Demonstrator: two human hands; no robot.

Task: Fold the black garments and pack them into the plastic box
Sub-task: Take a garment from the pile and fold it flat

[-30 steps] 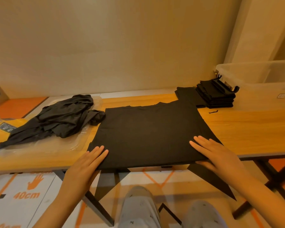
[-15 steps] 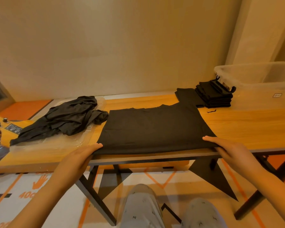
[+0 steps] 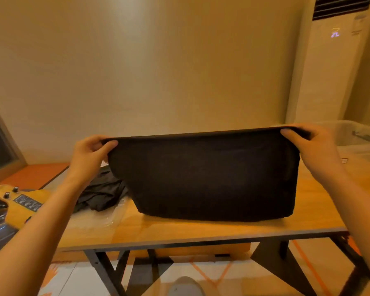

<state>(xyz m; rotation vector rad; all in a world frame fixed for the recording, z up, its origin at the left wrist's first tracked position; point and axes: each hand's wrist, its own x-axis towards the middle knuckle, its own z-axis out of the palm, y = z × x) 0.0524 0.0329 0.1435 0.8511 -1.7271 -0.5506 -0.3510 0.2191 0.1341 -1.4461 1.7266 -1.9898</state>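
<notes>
Here, hanging garment (image 3: 212, 176) screens table (image 3: 179, 231), crumpled pile (image 3: 100, 193) left, plastic box (image 3: 359, 142) right.

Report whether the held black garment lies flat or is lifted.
Lifted. The black garment hangs toward the table, its top corners pinched by the left hand and right hand.

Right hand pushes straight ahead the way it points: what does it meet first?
Likely the plastic box, whose corner shows just behind the right hand gripping the black garment; depth is unclear.
</notes>
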